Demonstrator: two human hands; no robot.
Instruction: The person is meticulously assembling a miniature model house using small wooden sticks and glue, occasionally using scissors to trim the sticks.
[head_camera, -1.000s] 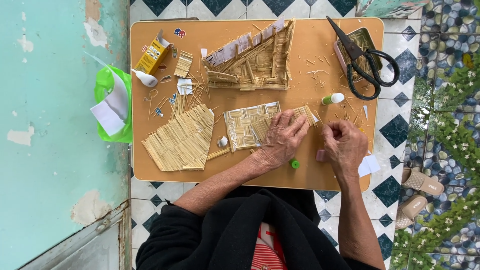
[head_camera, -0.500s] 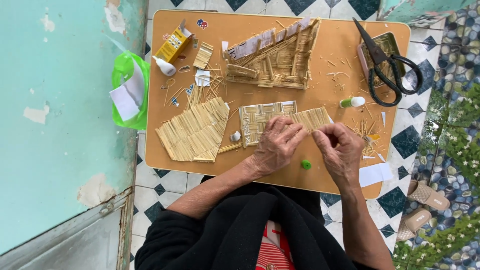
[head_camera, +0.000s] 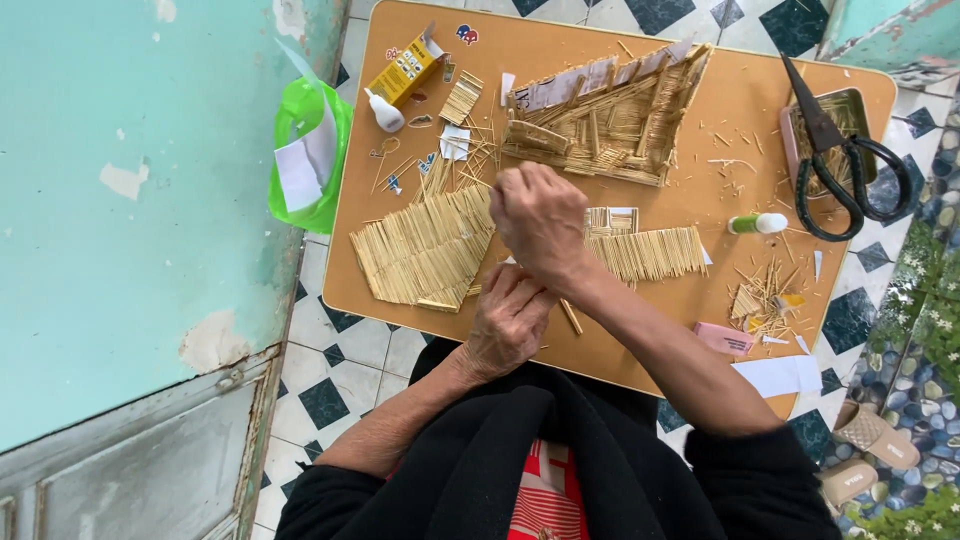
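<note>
Work in hand: flat panels of glued straw, on a small orange counter (head_camera: 640, 335).

Right hand (head_camera: 540, 225) is over the middle of the counter, back to the camera, fingers curled under. It sits between the fan-shaped straw panel (head_camera: 425, 250) on the left and the long straw panel (head_camera: 645, 252) on the right. Its grip is hidden; I cannot tell whether it pinches anything.

Left hand (head_camera: 508, 325) is at the near edge, just under the right wrist and touching it. Its fingers are folded and the grip cannot be read either. A single stick (head_camera: 570, 315) lies beside it.

Judgement: the step looks like fitting or pressing at the inner ends of the two panels. Any further handling calls for a light touch, since the straws are thin and set edge to edge.

Around: straw house frame (head_camera: 610, 115) at the far side, scissors (head_camera: 850, 170) far right, green-capped glue tube (head_camera: 757, 223) beside the long panel.

Change from the earlier frame: both hands were side by side over the right-hand panel. Now the right one has reached inward and up, across the left. The view has also shifted.
</note>
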